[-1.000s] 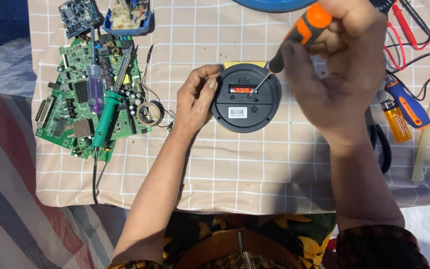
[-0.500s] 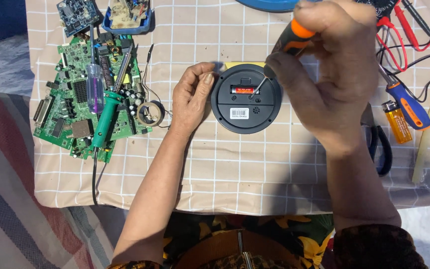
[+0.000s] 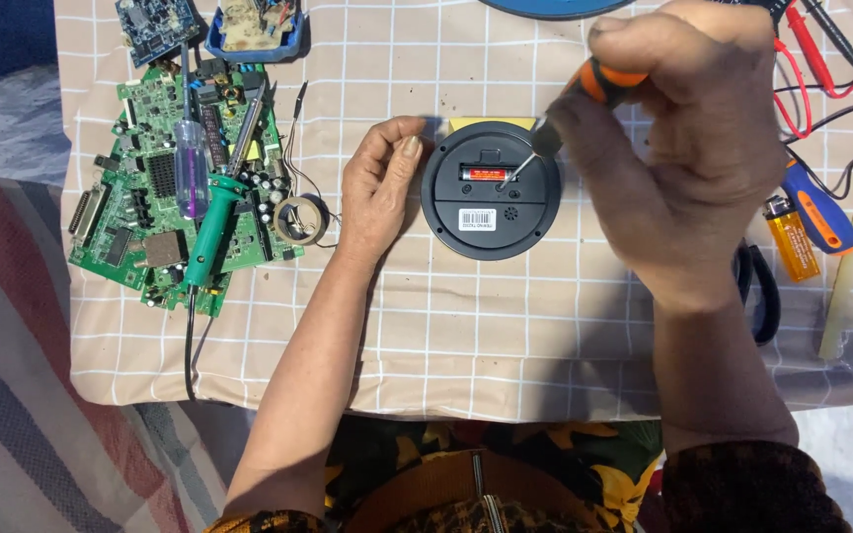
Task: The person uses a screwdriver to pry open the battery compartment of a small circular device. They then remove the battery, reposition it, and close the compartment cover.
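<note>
1. The round black device (image 3: pixel 491 190) is showing a matt plastic back with a white paper label.
2. The screwdriver (image 3: pixel 584 99) is gleaming along its metal shaft; its orange-and-black grip is looking rubbery.
3. The checked tablecloth (image 3: pixel 505 326) is lying as soft, matt woven cloth.
4. The green circuit board (image 3: pixel 160 188) is glinting with glossy soldered metal parts.

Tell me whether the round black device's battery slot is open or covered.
Open. The round black device lies back up, its red battery exposed, with the screwdriver tip at it.
</note>
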